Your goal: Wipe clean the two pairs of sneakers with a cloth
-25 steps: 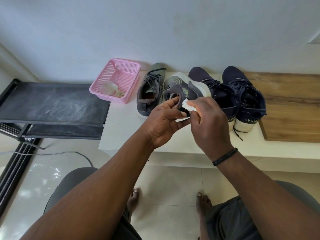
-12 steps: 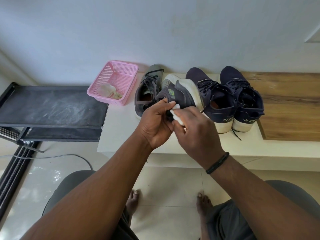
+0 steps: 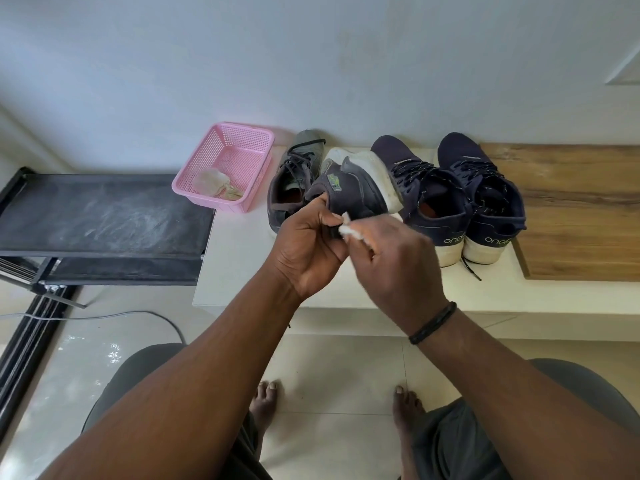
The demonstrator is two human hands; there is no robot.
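sneaker [image 3: 356, 192], grey, lifted off the white ledge [image 3: 242, 258] and tipped on its side, white sole turned up and to the right, heel toward the camera. left hand [image 3: 308, 251] curled round the heel collar, thumb pinching the rim. right hand [image 3: 398, 261] just right of the heel, fingers clamped on a small white cloth [image 3: 348, 230] pressed against the heel of the held sneaker. black band [image 3: 433, 322] round the right wrist.

second grey sneaker [image 3: 289, 181] flat on the ledge just left of the held one, toe toward the wall. navy pair just right of it, side by side, heels toward the camera: near navy sneaker [image 3: 426, 199] partly behind the raised sole, far navy sneaker [image 3: 485, 195] beside a wooden board [image 3: 581, 209].

pink basket [image 3: 225, 164] left of the grey sneakers, at the ledge's far left corner, crumpled pale cloth [image 3: 214, 183] inside. black rack [image 3: 100, 216] further left. grey cable [image 3: 114, 317] on the tiled floor below. bare feet and grey-clad knees beneath the arms.
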